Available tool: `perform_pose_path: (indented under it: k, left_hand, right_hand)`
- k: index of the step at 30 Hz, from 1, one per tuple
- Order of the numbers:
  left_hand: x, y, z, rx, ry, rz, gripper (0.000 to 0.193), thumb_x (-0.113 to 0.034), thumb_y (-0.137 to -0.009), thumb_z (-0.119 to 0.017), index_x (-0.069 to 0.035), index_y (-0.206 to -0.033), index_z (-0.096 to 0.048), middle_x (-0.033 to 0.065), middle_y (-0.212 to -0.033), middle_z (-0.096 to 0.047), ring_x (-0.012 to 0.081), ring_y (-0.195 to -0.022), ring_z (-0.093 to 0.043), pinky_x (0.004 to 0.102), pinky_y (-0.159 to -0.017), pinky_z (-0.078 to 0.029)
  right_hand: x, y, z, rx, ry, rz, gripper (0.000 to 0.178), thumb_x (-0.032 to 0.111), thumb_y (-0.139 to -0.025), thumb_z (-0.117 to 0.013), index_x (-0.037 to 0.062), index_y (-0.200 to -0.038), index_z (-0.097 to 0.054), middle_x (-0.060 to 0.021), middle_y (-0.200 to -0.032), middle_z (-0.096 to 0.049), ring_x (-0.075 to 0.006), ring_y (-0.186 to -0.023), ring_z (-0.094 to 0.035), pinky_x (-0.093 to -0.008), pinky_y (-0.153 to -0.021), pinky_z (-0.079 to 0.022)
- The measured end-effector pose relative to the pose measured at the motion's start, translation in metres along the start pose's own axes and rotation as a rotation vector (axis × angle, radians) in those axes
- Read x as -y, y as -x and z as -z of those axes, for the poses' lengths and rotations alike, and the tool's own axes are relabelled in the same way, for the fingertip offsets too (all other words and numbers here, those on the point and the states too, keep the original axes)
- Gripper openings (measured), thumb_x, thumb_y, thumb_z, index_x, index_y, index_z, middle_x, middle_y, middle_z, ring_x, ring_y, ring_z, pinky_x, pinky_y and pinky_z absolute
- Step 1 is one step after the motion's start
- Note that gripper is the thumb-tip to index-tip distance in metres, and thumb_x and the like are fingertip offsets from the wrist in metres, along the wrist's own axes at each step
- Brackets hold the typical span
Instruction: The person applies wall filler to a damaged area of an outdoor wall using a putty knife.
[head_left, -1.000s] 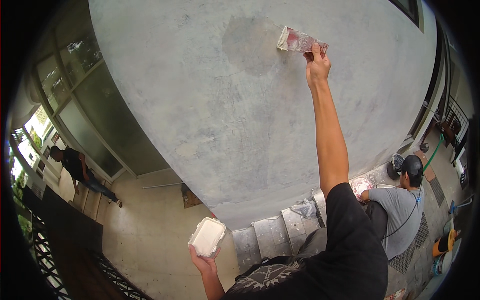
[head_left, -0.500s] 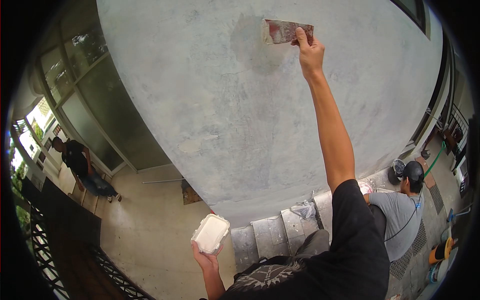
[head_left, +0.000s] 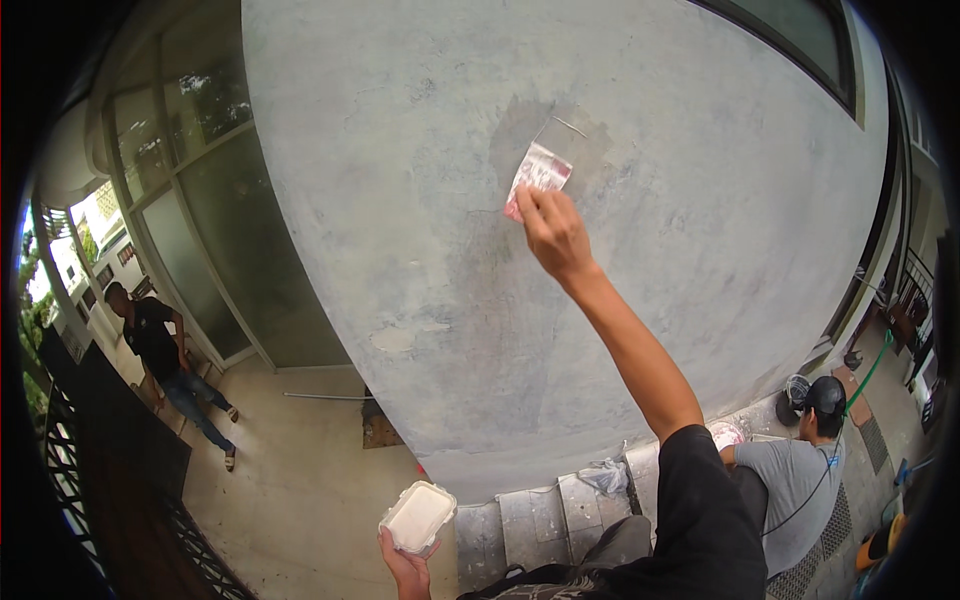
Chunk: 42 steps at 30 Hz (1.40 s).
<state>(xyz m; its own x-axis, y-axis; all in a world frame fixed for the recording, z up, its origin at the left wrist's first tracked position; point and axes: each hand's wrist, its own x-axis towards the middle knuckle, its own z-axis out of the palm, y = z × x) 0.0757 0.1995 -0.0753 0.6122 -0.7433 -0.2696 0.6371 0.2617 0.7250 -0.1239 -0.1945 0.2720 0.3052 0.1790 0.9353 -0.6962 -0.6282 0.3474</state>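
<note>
My right hand (head_left: 556, 232) is raised and closed on a flat putty scraper (head_left: 543, 168), reddish and smeared with pale filler. Its far edge is against or close to the grey plastered wall (head_left: 400, 200), at the lower part of a darker damp-looking patch (head_left: 590, 140). A thin pale streak shows on that patch just above the scraper. Low and to the left, my left hand (head_left: 408, 565) grips a white rectangular tub (head_left: 418, 517) from below and the side. Pale material appears to fill the tub, level and smooth.
Below the wall run paint-spattered steps (head_left: 530, 530) with a crumpled plastic bag (head_left: 604, 477). A person in grey (head_left: 805, 470) sits close on my right, near a dark bucket (head_left: 791, 400). Another person in black (head_left: 160, 345) stands at far left by glass panels (head_left: 210, 240).
My right hand has come down and left, and the scraper has turned from sideways to pointing up. A thin streak now shows on the patch. The view has shifted; the left hand still holds the tub.
</note>
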Motion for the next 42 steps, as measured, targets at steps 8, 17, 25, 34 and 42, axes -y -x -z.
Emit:
perform_pose_path:
  k: [8,17,25,34,42]
  left_hand:
    - [0.004,0.005,-0.007,0.024,-0.026,-0.002,0.058,-0.055,-0.094,-0.043,-0.014,-0.135,-0.044,0.0103,-0.131,-0.056,0.0331,-0.109,-0.063,0.0548,-0.071,-0.056]
    - [0.006,0.01,-0.001,-0.013,-0.003,-0.007,0.057,-0.055,-0.094,-0.044,-0.015,-0.134,-0.044,0.0107,-0.132,-0.055,0.0346,-0.111,-0.061,0.0584,-0.073,-0.055]
    - [0.007,0.007,0.0,-0.017,-0.023,-0.018,0.056,-0.054,-0.094,-0.044,-0.017,-0.136,-0.042,0.0104,-0.133,-0.054,0.0349,-0.111,-0.061,0.0586,-0.072,-0.056]
    - [0.001,0.003,-0.052,0.108,-0.097,0.014,0.052,-0.05,-0.097,-0.04,-0.016,-0.136,-0.039,0.0099,-0.133,-0.054,0.0325,-0.113,-0.06,0.0577,-0.073,-0.055]
    - [-0.012,-0.038,-0.136,0.186,-0.018,-0.026,0.04,-0.043,-0.098,-0.046,-0.011,-0.122,-0.041,0.0109,-0.119,-0.054,0.0275,-0.105,-0.061,0.0528,-0.066,-0.059]
  right_hand:
    - [-0.012,-0.026,0.049,-0.256,-0.248,-0.413,0.011,0.008,-0.09,-0.063,-0.002,-0.094,-0.066,-0.0144,-0.084,-0.066,-0.0234,-0.069,-0.06,-0.0344,-0.061,-0.048]
    - [-0.119,0.024,0.029,-0.649,-1.159,-1.113,0.02,0.023,-0.097,-0.059,0.004,-0.103,-0.061,-0.0021,-0.096,-0.064,-0.0126,-0.085,-0.059,-0.0297,-0.079,-0.048]
    - [-0.095,-0.008,0.006,-0.48,-1.146,-1.07,0.025,0.026,-0.096,-0.06,0.0018,-0.1,-0.063,-0.0023,-0.094,-0.063,-0.0116,-0.084,-0.057,-0.029,-0.077,-0.048]
    - [-0.054,-0.04,0.015,-0.199,-1.05,-0.91,0.032,0.03,-0.095,-0.062,-0.0002,-0.086,-0.068,-0.001,-0.077,-0.064,-0.0082,-0.071,-0.054,-0.0242,-0.067,-0.043]
    - [0.119,0.044,0.112,0.224,-0.799,-0.044,0.032,-0.011,-0.074,-0.065,-0.0001,-0.104,-0.069,-0.0133,-0.096,-0.069,-0.0288,-0.082,-0.065,-0.0356,-0.071,-0.052]
